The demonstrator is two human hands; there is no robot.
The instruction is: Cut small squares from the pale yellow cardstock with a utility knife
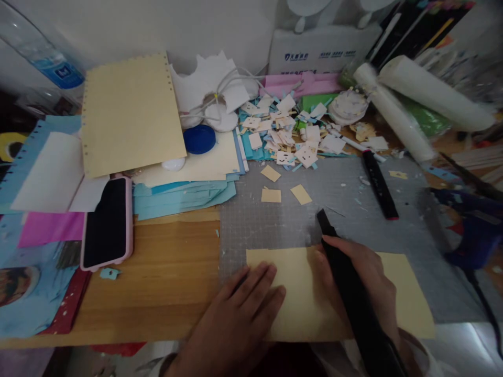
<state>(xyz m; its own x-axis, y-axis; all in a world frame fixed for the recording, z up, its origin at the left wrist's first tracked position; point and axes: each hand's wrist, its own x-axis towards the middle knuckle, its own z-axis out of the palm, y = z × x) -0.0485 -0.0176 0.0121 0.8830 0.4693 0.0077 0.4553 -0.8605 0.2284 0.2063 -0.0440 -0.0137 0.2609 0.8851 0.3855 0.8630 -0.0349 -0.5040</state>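
Diagonally through right grip (375,275), black cutter (349,283).

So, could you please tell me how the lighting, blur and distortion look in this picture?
Head view: dim overall, with a soft shadow on the yellow sheet beside the right hand; head view: the blue glue gun near the right edge looks blurred; head view: the upper-left bottle looks stretched, probably by a wide lens.

Left hand (247,309), flat on cream sheet (302,293); right hand (363,283), gripping black cutter (349,288); three small cream pieces (271,196), grey mat (243,225), beyond
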